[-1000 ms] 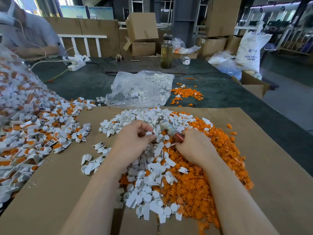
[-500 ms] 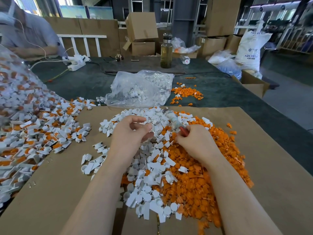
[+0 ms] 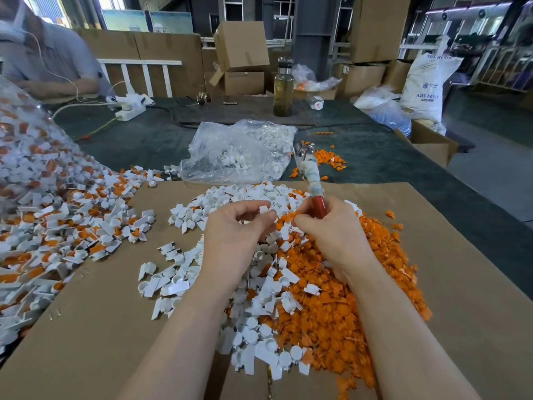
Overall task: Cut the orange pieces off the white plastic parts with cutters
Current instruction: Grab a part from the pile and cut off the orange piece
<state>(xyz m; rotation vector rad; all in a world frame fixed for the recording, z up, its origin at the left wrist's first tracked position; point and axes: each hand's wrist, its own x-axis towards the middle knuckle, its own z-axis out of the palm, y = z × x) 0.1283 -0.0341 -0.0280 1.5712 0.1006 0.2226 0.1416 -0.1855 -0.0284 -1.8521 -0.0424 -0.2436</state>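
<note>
Here, the left hand [image 3: 236, 226] pinches 1 white part [image 3: 263, 209] beside the right hand [image 3: 331, 229], clasping upright cutters [image 3: 310, 174].

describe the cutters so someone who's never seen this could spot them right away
Start at the cardboard sheet with its heap of white and orange bits. Above the heap's far edge, the right hand holds the cutters pointing away. Only they have a red handle, pale wrapping and a metal head.

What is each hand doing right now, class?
Left hand: pinching a small white plastic part.
Right hand: gripping the cutters by the red handle.
</note>
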